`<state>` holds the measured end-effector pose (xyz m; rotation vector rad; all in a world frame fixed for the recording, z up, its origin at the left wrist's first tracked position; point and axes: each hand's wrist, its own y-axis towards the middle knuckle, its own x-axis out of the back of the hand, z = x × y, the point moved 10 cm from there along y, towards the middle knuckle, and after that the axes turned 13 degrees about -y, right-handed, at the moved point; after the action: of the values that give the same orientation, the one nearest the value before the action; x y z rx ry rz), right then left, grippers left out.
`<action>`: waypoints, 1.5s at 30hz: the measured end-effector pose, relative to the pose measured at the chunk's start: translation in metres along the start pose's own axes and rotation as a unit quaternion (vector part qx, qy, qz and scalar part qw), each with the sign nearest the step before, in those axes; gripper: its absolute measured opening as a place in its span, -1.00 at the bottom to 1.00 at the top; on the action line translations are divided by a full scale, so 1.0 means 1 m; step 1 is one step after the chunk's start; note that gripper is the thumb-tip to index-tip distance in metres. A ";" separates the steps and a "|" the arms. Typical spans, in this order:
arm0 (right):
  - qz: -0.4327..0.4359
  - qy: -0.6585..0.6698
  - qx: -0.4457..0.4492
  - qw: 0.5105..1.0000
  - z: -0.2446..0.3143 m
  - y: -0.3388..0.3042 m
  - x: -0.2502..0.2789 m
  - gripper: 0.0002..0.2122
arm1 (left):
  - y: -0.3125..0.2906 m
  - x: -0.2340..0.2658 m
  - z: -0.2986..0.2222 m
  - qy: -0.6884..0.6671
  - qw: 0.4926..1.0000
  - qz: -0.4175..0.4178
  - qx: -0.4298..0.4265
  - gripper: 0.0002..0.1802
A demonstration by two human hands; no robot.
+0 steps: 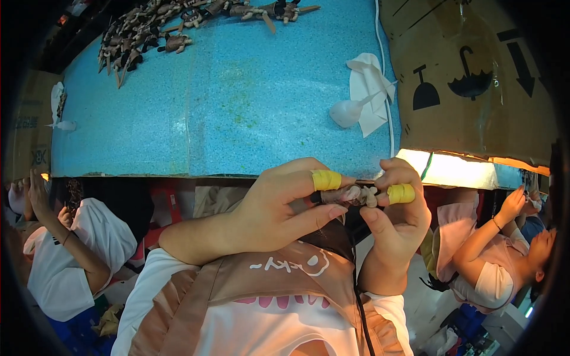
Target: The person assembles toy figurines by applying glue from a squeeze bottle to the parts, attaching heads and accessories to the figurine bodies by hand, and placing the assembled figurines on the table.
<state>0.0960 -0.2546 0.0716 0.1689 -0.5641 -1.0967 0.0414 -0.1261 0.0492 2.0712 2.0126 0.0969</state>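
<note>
Between my two hands, just off the near edge of the blue table, is a small figurine (pixel 350 194) with a brownish body and pale parts. My left hand (pixel 273 204) pinches its body end between thumb and index finger, the index wrapped in yellow tape. At its pale end, the thumb and yellow-taped index finger of my right hand (pixel 402 216) close on it. My fingers cover part of the figurine, so its finer details are hidden. Many similar brown and black figurines (pixel 139 38) lie heaped at the far left of the table, some with wooden-looking flat pieces.
A small white squeeze bottle (pixel 346 113) lies on white paper (pixel 374 115) at the table's right, beside a white cable (pixel 386 83). A large cardboard box (pixel 475 124) stands at right. One co-worker (pixel 77 255) sits at left, another (pixel 487 255) at right.
</note>
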 end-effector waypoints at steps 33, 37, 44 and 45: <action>0.082 0.004 -0.058 0.995 -0.006 -0.010 -0.029 -0.80 | -0.001 -0.002 -0.002 0.042 0.996 0.050 -0.065 -0.68; 0.091 0.012 -0.056 0.994 -0.008 -0.009 -0.029 -0.79 | -0.001 -0.003 -0.007 0.084 0.991 0.035 -0.096 -0.66; 0.089 -0.107 0.008 0.990 0.006 -0.006 -0.028 -0.80 | 0.000 -0.003 -0.014 0.146 0.980 0.014 -0.133 -0.62; 0.095 -0.152 0.023 0.984 0.009 -0.006 -0.029 -0.81 | 0.001 -0.003 -0.013 0.156 0.979 0.013 -0.132 -0.61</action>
<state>0.0772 -0.2308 0.0664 -0.0152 -0.8611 -0.9284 0.0391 -0.1277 0.0626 2.0095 2.0055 0.6953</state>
